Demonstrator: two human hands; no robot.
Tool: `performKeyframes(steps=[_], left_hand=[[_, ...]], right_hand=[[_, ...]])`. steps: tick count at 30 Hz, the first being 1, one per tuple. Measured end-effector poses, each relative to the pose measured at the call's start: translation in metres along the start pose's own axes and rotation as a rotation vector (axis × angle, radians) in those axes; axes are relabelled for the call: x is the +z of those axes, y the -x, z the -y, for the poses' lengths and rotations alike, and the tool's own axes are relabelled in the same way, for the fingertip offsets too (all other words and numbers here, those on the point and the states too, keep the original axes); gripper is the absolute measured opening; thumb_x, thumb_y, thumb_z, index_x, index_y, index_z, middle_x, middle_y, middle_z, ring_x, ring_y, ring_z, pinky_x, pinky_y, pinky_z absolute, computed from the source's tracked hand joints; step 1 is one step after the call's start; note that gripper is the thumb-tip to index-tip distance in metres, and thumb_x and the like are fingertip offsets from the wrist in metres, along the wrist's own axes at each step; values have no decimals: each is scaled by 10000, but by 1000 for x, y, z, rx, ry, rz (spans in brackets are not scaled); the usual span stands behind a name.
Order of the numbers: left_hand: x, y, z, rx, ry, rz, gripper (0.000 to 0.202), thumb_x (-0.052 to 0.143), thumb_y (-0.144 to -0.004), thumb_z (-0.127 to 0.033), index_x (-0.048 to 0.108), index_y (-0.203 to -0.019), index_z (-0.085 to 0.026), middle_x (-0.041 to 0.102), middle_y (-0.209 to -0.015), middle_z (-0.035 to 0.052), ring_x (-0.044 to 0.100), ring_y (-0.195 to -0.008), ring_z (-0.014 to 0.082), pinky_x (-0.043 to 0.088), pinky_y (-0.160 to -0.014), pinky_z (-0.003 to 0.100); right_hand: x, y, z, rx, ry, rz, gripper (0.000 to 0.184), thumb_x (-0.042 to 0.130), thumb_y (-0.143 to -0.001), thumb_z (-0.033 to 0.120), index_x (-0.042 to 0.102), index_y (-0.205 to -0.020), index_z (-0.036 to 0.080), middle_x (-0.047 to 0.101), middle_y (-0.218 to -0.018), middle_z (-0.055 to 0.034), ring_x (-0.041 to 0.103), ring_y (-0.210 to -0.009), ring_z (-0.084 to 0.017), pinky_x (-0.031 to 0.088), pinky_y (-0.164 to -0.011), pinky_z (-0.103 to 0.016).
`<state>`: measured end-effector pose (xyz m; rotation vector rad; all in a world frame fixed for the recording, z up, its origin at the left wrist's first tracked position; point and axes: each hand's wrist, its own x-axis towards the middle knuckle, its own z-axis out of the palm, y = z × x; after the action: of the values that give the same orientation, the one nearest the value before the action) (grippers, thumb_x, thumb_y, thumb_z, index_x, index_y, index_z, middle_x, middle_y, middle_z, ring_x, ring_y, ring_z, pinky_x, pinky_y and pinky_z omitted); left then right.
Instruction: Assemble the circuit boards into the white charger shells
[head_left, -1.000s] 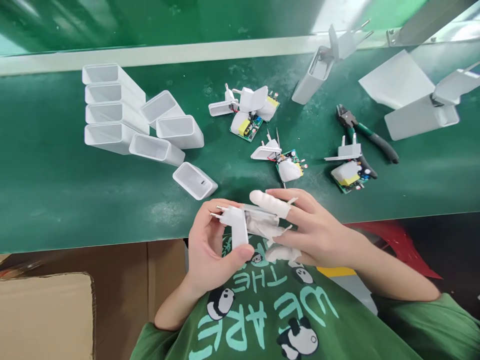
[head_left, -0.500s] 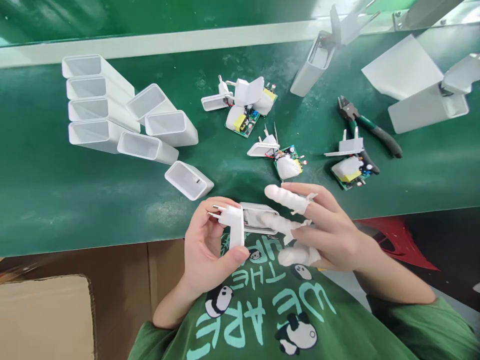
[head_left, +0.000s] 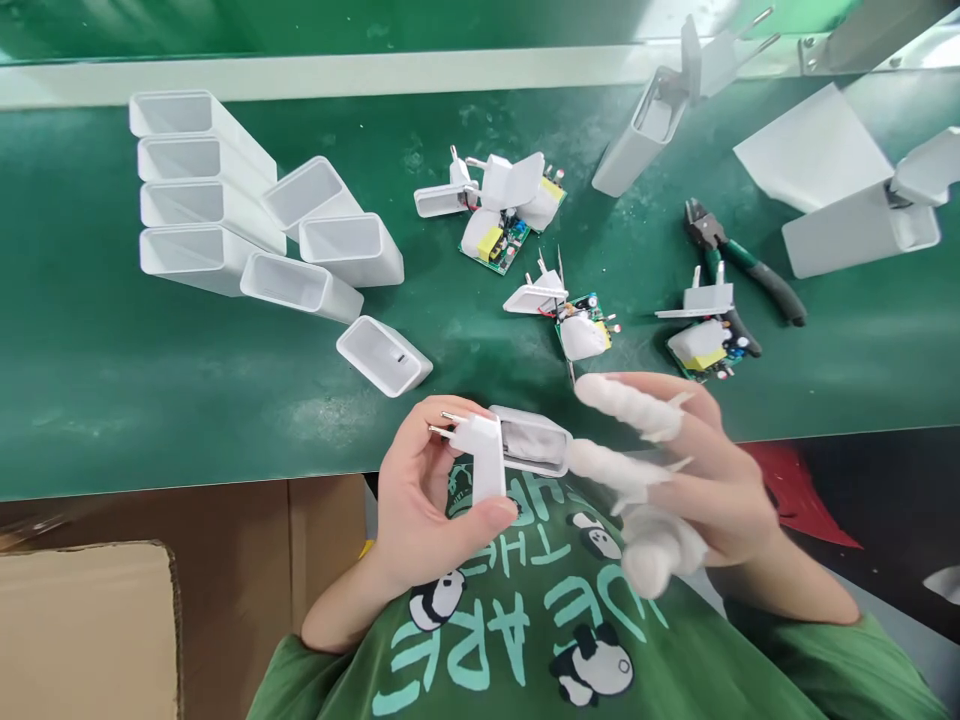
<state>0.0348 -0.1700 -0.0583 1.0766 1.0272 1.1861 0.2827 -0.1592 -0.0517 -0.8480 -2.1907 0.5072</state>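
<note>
My left hand (head_left: 442,500) is closed around a white charger, its fingers behind and its thumb at the front. The charger's plug cap (head_left: 487,455), with two metal pins pointing left, is tilted off the open end of its white housing (head_left: 568,455). Inside the housing a white-wrapped part shows; the rest is hidden. My right hand (head_left: 697,490) has white coverings on its thumb and two fingers. Those fingers are spread, just right of the housing, and hold nothing. A circuit board with a plug cap (head_left: 535,295) lies on the bench beyond my hands.
Several empty white housings (head_left: 202,250) stand at the left of the green bench (head_left: 225,400). More circuit boards (head_left: 499,245) lie ahead. Pliers with dark green handles (head_left: 757,275) rest at the right, near two housings with caps hanging off (head_left: 634,140). A cardboard box (head_left: 86,630) is below left.
My right hand has drawn back to the right, its finger coming out of the housing's opening. My left hand still holds the charger, slightly further right in the picture.
</note>
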Motion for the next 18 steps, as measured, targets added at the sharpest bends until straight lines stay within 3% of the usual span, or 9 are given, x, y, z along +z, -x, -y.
performKeyframes(steps=[4,7,14,18], left_hand=[[0,0,0,6,11,5,432,839,-778,-406,663,-1113,-198,611,-1043,85,593,-937,188,542,-727,270],[0,0,1,6,6,18,438,835,-782,-409,661,-1123,-196,612,-1051,84,595,-932,183,539,-711,258],[-1,-3,4,44,44,48,436,866,-747,-371,652,-1084,-193,601,-1043,69,595,-877,162,560,-666,240],[1,-5,2,45,30,41,422,850,-758,-374,651,-1082,-189,596,-1012,66,579,-797,148,543,-575,230]], right_hand=[[7,-10,0,-47,50,108,431,535,-975,535,703,-953,139,397,-1597,-207,467,-1384,-409,538,-993,-561],[12,-14,-2,-73,25,141,466,520,-971,554,688,-1026,123,487,-1478,-259,446,-1389,-434,526,-990,-604],[21,-21,-3,5,15,227,435,622,-907,572,659,-979,145,531,-1420,-271,480,-1327,-439,514,-962,-616],[12,-20,-2,36,-100,248,467,515,-956,604,666,-951,162,470,-1527,-234,467,-1358,-386,506,-1011,-575]])
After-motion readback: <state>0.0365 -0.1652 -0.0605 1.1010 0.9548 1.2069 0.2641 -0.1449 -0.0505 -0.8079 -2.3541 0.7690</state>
